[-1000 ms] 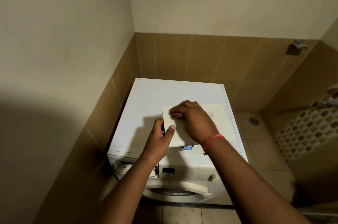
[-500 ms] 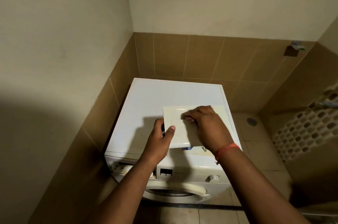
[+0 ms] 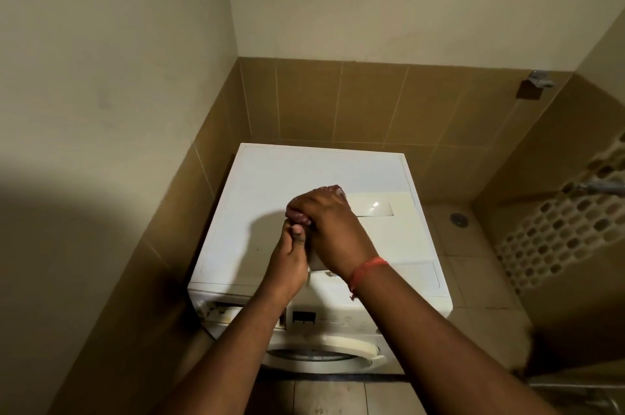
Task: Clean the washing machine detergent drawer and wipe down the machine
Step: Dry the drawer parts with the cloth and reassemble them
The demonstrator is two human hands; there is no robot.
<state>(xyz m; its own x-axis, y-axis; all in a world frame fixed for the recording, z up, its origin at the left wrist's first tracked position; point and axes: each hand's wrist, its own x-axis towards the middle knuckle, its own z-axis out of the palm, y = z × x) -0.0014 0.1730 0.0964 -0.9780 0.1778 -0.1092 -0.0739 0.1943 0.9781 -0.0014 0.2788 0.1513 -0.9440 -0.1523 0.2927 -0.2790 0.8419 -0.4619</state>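
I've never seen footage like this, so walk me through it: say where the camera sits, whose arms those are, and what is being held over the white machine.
The single view comes from a camera worn on a person's head, looking forward and down, so the arms are that person's own. Below stands a white washing machine in a tiled corner, its drawer slot open at the front. The left hand grips the near left edge of the cream detergent drawer, held over the machine's top. The right hand presses on the drawer's surface with curled fingers; whether it holds a cloth cannot be told.
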